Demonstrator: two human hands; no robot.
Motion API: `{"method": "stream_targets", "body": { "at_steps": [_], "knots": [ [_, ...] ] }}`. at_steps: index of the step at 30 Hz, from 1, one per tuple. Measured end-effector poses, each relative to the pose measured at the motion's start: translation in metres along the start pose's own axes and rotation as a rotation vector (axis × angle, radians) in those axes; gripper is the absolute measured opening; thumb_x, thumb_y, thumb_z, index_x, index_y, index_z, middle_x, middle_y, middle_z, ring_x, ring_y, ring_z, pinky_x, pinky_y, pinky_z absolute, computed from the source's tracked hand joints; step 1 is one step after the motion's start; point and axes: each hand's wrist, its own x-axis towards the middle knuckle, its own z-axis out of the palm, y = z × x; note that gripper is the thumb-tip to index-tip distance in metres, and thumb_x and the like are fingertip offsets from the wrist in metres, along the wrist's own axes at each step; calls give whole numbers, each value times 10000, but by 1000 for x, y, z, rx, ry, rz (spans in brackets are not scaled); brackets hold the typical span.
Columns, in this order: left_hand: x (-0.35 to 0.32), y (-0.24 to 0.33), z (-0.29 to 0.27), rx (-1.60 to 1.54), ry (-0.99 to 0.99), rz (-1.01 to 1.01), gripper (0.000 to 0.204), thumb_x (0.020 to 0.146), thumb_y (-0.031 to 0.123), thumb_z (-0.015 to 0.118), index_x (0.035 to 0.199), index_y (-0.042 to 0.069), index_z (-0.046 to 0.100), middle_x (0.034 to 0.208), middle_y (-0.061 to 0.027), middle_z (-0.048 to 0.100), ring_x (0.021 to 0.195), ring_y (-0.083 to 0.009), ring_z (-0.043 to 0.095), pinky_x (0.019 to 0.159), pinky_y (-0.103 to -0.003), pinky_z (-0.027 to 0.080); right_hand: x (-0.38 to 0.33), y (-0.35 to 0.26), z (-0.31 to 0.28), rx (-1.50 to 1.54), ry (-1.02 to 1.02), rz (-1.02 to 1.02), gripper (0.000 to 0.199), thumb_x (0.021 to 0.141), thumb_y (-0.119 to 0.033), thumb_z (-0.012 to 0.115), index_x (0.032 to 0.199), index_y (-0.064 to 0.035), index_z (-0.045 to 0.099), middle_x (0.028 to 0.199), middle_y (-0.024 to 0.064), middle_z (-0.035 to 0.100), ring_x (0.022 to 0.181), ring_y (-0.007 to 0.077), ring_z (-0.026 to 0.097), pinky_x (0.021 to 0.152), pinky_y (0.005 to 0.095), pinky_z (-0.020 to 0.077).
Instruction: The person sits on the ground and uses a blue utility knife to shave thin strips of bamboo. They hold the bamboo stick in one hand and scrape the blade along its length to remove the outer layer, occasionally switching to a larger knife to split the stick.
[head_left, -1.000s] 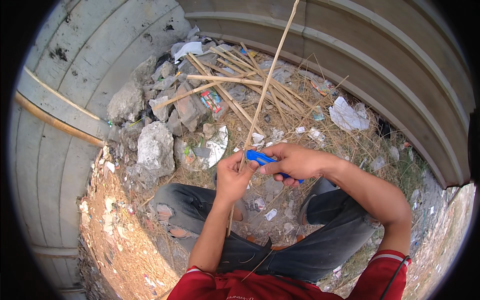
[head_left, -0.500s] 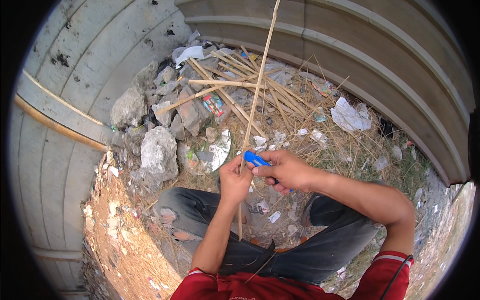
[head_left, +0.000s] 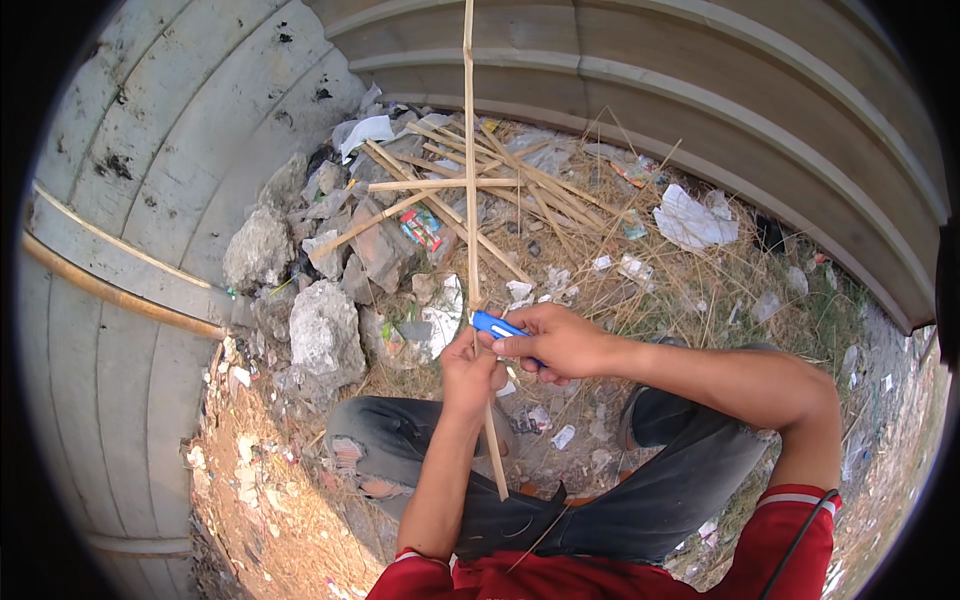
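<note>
Two bare hands meet at the centre of the frame. Your left hand (head_left: 470, 372) is clenched around a long, thin, pale bamboo strip (head_left: 469, 180) that runs from the top edge down past your knees. Your right hand (head_left: 552, 342) grasps a small blue-handled utility knife (head_left: 497, 325), pressed against the strip just above the left fist. Judging from this, keep the blade angled away from your left thumb and the strip steady while shaving. The blade itself is hidden behind the strip and fingers. Grey broken rubble (head_left: 322, 328) and a pile of loose bamboo sticks (head_left: 470, 190) lie in the upper middle.
</note>
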Motion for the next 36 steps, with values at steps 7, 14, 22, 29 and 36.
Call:
{"method": "stream_targets", "body": {
  "at_steps": [7,14,22,29,36],
  "knots": [
    [-6,-6,-3,8,-81,-128,365,1034,357,600,1210,38,629,603,66,379,437,-45,296,419,-244,216,-3,-34,-53,-851,-121,-92,345,850,-313,656,928,21,690,695,217,645,668,384,643,663,499,497],
    [-11,21,8,25,-65,-182,373,1085,362,469,1130,18,606,635,32,400,500,-59,346,462,-230,265,-3,-32,-72,-1048,288,-582,257,733,-238,800,917,-85,708,756,156,658,733,359,675,641,469,518],
    [-23,44,-18,-272,-363,-152,678,1066,508,386,1511,-3,392,949,-89,593,751,-166,541,637,-263,425,18,-18,-56,-1166,123,-735,273,687,-85,755,942,-138,675,878,60,693,804,343,679,661,468,518],
    [-29,71,-7,34,-291,695,800,991,532,552,1538,-6,325,1295,-125,547,1132,-202,532,814,-340,495,20,-35,-45,-1009,317,-802,280,711,-34,724,971,-108,651,854,89,670,840,366,652,659,481,500],
    [2,128,29,385,104,1133,143,1005,73,615,1121,-3,578,1086,-146,691,964,-228,699,854,-348,600,-22,-83,-62,-1104,488,-753,364,819,-197,793,1155,-111,679,935,143,709,846,371,671,711,459,523]
  ]
}}
